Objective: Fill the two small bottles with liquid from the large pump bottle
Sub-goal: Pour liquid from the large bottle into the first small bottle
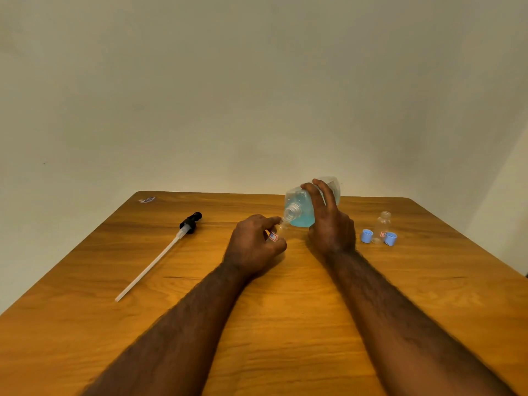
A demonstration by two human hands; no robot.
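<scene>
Blue liquid pools toward the neck of the large pump bottle (303, 208). Our right hand (331, 224) grips this bottle around its body, fingers curled over the top, and tilts it so the open mouth points down and to the left. Right at that mouth, our left hand (254, 244) pinches the first small bottle (278, 232) between thumb and fingers. It leans with its neck at the big bottle's opening, and we cannot tell whether liquid is passing.

Well to the right of the right hand's grip, the second small bottle (383, 225) stands upright and uncapped on the wooden table (285, 310). The left blue cap (367, 235) and the right blue cap (390, 239) sit close beside its base. Far to the left of the left hand's grip, the black pump head (191, 222) and its white tube (148, 267) lie flat on the wood.
</scene>
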